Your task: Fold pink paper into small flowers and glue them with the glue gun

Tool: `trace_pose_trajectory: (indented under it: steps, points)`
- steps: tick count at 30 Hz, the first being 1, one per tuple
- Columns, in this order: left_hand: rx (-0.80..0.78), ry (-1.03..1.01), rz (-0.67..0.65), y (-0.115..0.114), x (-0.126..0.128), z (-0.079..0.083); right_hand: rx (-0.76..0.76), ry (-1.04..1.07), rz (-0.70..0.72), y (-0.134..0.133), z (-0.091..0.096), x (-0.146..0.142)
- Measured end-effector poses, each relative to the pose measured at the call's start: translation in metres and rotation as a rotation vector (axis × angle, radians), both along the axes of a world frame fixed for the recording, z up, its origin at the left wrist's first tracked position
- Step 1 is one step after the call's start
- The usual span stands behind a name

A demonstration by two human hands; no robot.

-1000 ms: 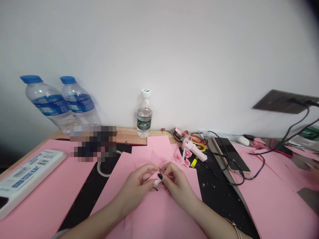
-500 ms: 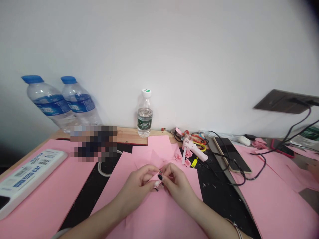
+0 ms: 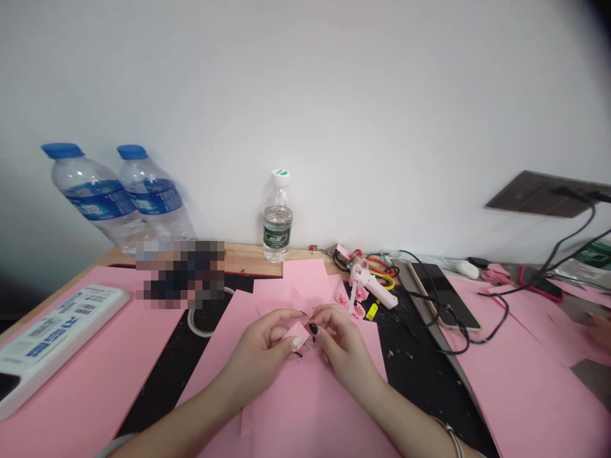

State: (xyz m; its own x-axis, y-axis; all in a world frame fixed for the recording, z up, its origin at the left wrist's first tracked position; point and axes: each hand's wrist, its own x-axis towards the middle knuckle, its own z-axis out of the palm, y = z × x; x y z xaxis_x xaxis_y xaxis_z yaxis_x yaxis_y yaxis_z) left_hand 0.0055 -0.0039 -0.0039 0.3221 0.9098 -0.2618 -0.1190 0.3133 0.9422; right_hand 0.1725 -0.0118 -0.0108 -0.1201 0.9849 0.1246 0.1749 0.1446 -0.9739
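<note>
Pinching a seemingly half-folded pink paper piece (image 3: 298, 333), the left hand (image 3: 260, 342) sits by the right hand (image 3: 340, 337), whose grip I cannot tell; right of centre, paper roses (image 3: 342, 299) look done.

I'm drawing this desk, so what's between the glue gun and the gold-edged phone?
In the head view, black cables lie between the glue gun and the gold-edged phone, with black mat showing; a cable crosses the phone.
</note>
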Motion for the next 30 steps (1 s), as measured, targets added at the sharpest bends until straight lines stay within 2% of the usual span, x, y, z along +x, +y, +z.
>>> trace_pose_trajectory:
  steps: [3,5,10,14,22,26,30]
  points:
    - [-0.001,-0.069,0.003,0.0027,-0.0008,0.0016,-0.051,0.063,0.056,-0.0029,0.0003,-0.001]
    - [0.006,-0.076,-0.03,0.0033,-0.0017,0.0013,-0.051,0.031,0.106,-0.0049,-0.0015,-0.0011]
    - [-0.025,-0.063,-0.019,0.0023,-0.0014,0.003,0.009,-0.052,0.128,-0.0063,-0.0041,0.0006]
    - [0.033,-0.058,-0.039,0.0023,0.0002,0.0046,0.084,-0.049,0.116,-0.0054,0.0009,0.0011]
    - [0.125,0.024,-0.023,0.0033,0.0011,-0.0031,0.019,0.162,0.121,-0.0034,0.003,-0.0025]
    - [0.158,0.081,-0.043,0.0013,0.0,-0.0023,0.004,0.161,0.115,-0.0032,0.0014,-0.0019]
    - [0.266,0.21,-0.097,0.0003,-0.0046,0.0022,0.006,0.112,0.11,-0.0034,0.0011,-0.0006]
